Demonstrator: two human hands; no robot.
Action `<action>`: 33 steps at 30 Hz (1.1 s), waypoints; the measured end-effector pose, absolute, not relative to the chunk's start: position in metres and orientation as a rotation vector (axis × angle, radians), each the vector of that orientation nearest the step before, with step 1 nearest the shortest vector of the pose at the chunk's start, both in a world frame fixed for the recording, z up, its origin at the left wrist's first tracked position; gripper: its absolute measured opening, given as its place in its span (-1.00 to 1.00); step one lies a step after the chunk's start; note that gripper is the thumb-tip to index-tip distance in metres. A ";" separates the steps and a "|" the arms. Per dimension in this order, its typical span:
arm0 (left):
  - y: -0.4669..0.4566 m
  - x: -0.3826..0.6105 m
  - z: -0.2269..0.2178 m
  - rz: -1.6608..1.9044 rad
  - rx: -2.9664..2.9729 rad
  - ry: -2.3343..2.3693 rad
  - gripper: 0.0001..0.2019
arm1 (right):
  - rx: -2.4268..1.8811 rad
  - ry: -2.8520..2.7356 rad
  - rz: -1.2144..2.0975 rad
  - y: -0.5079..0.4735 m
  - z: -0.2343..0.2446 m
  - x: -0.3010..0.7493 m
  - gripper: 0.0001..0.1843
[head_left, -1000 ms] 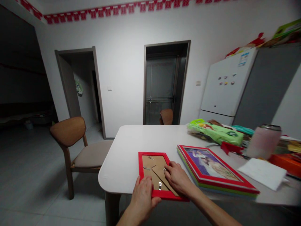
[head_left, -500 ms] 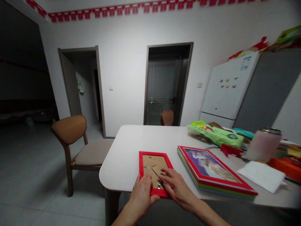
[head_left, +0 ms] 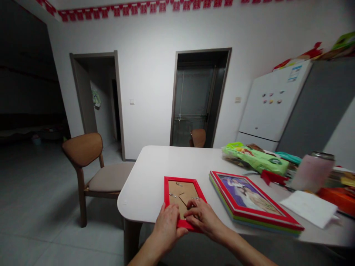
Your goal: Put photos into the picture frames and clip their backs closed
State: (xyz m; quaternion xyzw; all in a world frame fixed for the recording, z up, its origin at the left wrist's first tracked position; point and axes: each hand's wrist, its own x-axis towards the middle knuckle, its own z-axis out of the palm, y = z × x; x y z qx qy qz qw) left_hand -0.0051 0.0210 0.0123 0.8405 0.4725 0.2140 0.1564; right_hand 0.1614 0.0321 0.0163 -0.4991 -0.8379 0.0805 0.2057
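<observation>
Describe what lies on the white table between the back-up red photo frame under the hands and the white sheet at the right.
In the head view, a stack of picture frames lies between the red photo frame and the white sheet.

One table (head_left: 155,162); at its near edge, one left hand (head_left: 167,221), one right hand (head_left: 204,218), one small frame (head_left: 175,186), one stack (head_left: 249,195) of at least three frames. One chair (head_left: 83,149) by the left edge, one chair (head_left: 198,137) past the far edge. One cup (head_left: 313,171), one fridge (head_left: 263,114).
</observation>
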 end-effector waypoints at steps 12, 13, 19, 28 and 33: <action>0.022 -0.012 0.008 0.701 2.366 1.273 -0.47 | -1.273 -2.349 0.323 0.035 0.018 0.161 -0.80; 0.022 -0.012 0.007 0.714 2.363 1.267 -0.48 | -1.269 -2.354 0.319 0.033 0.020 0.161 -0.80; 0.023 -0.012 0.004 0.714 2.345 1.252 -0.44 | -1.305 -2.238 0.364 0.048 0.018 0.148 -0.77; 0.016 -0.015 0.009 0.660 2.325 1.297 -0.43 | -1.485 -2.154 0.241 0.099 0.007 0.107 -0.76; 0.016 -0.018 0.009 0.682 2.335 1.269 -0.47 | -1.489 -2.203 0.240 0.094 0.009 0.107 -0.74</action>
